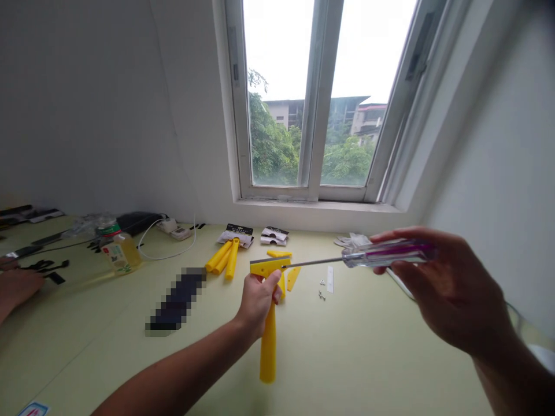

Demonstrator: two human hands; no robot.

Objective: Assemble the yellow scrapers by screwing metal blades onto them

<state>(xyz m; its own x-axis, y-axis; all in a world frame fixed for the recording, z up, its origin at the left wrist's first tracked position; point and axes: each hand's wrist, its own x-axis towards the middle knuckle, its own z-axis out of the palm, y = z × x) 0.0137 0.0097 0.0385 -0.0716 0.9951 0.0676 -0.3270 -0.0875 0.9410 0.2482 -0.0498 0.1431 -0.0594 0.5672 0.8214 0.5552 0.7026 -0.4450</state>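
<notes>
My left hand point(256, 303) is closed around the neck of a yellow scraper point(267, 349), its handle hanging down and its wide head upward. A thin metal blade point(264, 261) runs along the top of that head. In my right hand point(455, 289) is a screwdriver point(390, 254) with a clear and purple handle, gripped by the fingers. Its shaft points left, and the tip meets the scraper head at a small dark screw spot beside my left thumb. Behind the scraper lie loose yellow head pieces point(293, 278). Small screws point(321, 295) and a white strip point(330, 279) rest to the right.
Yellow handles point(223, 258) lie near black-and-white packaging cards point(274, 236) toward the window. A pixelated dark object point(177, 300) is at left. Beyond it stand a juice bottle point(119, 251) and a white cable point(169, 257). Another person's hand point(19, 292) is at the far left.
</notes>
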